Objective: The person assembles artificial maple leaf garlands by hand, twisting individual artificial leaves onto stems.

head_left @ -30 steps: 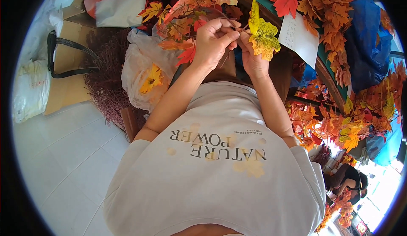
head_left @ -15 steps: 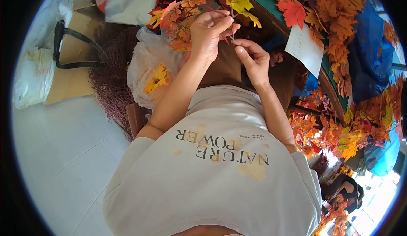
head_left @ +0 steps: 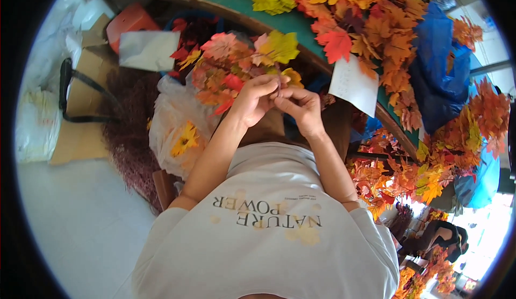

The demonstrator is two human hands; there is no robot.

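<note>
Yellow-green leaf (head_left: 282, 47) on a thin, dark stem (head_left: 278, 73)
Broad and lobed, the leaf spreads beyond the fingertips, away from the wearer's body — its stem pinched between left hand (head_left: 255, 101) and right hand (head_left: 304, 112). Pink, orange and red leaves (head_left: 223, 62) cluster just left of it — whether on the same stem is hidden.

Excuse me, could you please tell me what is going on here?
A person is pinching a thin dark stem with the left hand and the right hand, which are close together. A yellow-green leaf shows just beyond them. Orange leaves lie on the green table, and a white paper juts over its edge.
</note>
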